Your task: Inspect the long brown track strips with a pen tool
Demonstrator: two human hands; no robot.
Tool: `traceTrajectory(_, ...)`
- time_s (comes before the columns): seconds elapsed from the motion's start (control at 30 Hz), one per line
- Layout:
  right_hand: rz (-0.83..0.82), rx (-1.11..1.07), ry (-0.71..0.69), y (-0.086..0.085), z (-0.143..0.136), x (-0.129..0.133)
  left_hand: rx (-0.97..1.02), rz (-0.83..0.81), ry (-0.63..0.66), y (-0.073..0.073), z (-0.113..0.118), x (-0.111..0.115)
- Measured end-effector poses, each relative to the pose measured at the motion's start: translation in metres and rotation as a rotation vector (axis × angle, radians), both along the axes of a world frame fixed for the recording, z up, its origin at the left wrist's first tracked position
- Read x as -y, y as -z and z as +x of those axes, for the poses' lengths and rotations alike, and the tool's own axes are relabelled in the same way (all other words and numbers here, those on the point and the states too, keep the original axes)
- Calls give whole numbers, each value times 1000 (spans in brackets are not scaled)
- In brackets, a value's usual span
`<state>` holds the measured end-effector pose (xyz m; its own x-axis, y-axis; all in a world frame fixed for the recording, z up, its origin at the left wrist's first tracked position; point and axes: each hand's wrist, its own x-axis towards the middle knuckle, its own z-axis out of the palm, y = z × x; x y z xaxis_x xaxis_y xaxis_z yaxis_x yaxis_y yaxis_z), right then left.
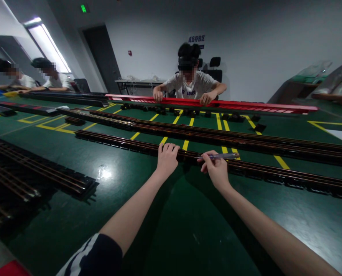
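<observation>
A long black strip with copper-coloured lines along it (125,142) lies across the green table in front of me. My left hand (168,158) grips the strip from above, with its fingers curled over the far edge. A short way to the right, my right hand (217,168) pinches a slim pen-like tool with a clear barrel (227,156). The tool lies nearly level, its thin tip pointing left at the strip. Whether the tip touches the strip I cannot tell.
Beyond my strip lie more long black strips (171,129) and several small black pieces (231,117). Others are stacked at the left (44,165). Across the table (148,214), a person (194,82) holds a long red bar (245,104). Two people sit far left.
</observation>
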<state>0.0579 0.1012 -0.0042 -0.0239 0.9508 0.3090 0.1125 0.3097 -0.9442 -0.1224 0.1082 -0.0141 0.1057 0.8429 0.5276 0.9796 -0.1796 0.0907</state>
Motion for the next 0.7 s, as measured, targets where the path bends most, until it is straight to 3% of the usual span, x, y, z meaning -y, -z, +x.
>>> traceTrajectory(0.47,-20,-128,133,0,-1,1,81,-69,149,-3,-2,0)
traceTrajectory(0.7,-24,2,41,2,0,-2,65,-59,147,-4,-1,1)
